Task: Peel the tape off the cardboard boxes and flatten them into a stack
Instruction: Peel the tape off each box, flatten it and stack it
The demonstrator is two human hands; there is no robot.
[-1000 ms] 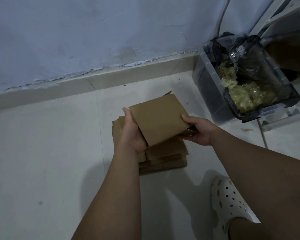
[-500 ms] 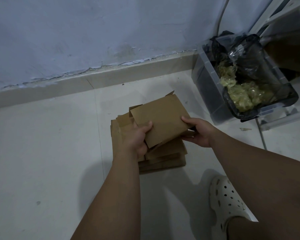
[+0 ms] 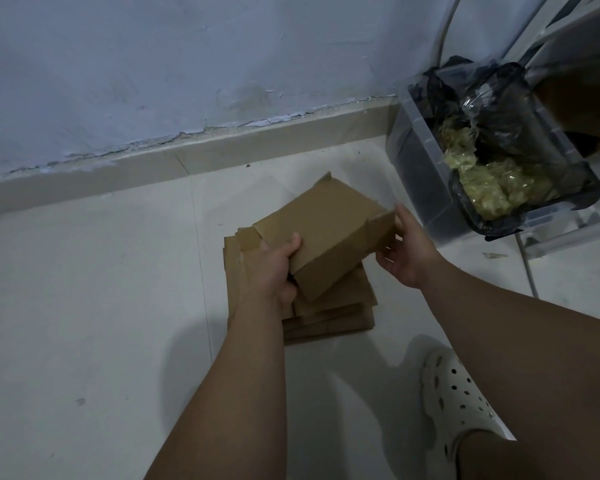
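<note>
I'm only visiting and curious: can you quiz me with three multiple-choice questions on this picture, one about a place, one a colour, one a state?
1. The bin stands: A) left of the stack B) right of the stack C) on the stack.
2. The shoe is: A) black B) white C) red.
3. The box is: A) flat on the stack B) in the bin C) held over the stack, not flattened.
Answers: 1B, it is at the stack's right; 2B, it shows white; 3C, it is boxy and lifted.

L grip [image 3: 274, 268] clamps box [image 3: 329, 230], thumb on top; R grip [image 3: 406, 251] pinches its right end.
</note>
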